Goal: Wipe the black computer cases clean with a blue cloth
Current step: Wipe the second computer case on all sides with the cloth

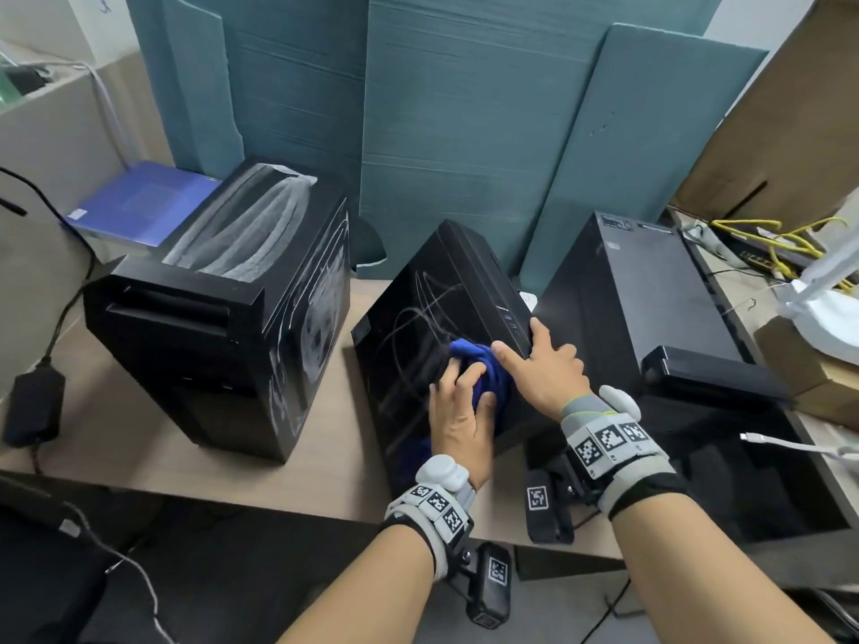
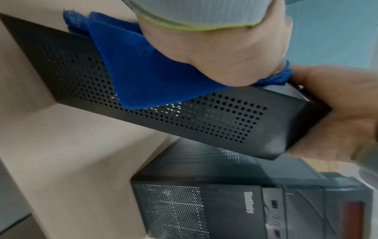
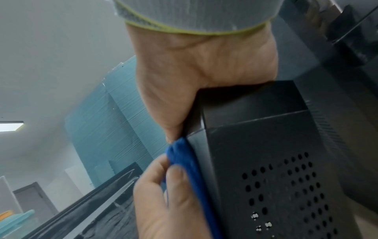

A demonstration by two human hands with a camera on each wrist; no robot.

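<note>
Three black computer cases stand on a beige table (image 1: 325,457): a chalk-streaked left case (image 1: 209,318), a tilted middle case (image 1: 418,290) and a right case (image 1: 650,290). My left hand (image 1: 460,392) grips a bunched blue cloth (image 1: 483,364) and presses it on the middle case's smeared side panel. My right hand (image 1: 534,360) grips that case's upper front corner, thumb on the panel. In the left wrist view the cloth (image 2: 147,67) hangs over the case's perforated face (image 2: 204,116). The right wrist view shows the cloth (image 3: 190,169) along the case's edge (image 3: 266,161).
Teal foam panels (image 1: 465,132) lean behind the cases. A blue box (image 1: 144,202) lies back left, a power brick (image 1: 35,402) with its cable at the left edge. Cardboard boxes (image 1: 767,132), yellow cables (image 1: 781,244) and a white cable (image 1: 790,446) crowd the right.
</note>
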